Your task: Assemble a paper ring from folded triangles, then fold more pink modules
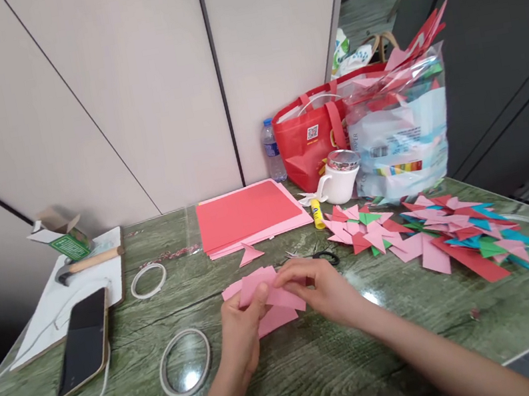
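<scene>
Two grips, left hand (240,329) and right hand (325,290), pinch the pink paper (284,299), fingers hiding its middle.

- phone (83,340): left side of table (325,377).
- tape ring (185,362): right of phone.
- paper stack (250,217): behind loose sheets (277,317).
- folded triangles (433,237): right of loose sheets; mug (340,178) behind them.

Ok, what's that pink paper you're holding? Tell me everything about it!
The pink paper is a thin, plain, matte piece with straight edges. It is held nearly flat, just above the green table. The left hand pinches its near left part with the thumb on top, and the right hand grips its right side. More pink pieces lie right under it on the table.
</scene>
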The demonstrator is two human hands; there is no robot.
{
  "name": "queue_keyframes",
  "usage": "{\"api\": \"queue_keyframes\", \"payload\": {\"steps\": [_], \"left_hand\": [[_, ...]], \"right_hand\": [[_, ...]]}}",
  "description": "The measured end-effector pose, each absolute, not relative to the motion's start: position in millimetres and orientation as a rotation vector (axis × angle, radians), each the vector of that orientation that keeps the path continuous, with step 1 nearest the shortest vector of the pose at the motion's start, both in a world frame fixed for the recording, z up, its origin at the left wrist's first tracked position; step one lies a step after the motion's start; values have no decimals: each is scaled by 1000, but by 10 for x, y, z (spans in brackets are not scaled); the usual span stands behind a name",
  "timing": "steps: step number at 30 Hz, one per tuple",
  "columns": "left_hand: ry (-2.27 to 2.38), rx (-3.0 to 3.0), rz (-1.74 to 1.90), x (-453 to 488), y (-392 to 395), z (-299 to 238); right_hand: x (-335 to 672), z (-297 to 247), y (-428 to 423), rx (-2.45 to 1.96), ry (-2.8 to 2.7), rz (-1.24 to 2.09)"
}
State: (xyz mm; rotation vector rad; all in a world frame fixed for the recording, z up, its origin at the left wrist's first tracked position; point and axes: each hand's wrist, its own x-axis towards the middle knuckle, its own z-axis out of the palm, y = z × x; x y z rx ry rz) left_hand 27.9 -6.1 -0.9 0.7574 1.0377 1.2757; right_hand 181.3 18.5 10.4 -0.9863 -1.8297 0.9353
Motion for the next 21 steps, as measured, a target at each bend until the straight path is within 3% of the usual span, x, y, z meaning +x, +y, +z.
{"api": "queue_keyframes", "payload": {"steps": [7, 21], "left_hand": [[1195, 793, 1145, 258, -50, 33], [877, 863, 1009, 132, -37, 233]], "right_hand": [[1842, 99, 190, -991, -1845, 920], [1998, 136, 177, -962, -1752, 1108]]}}
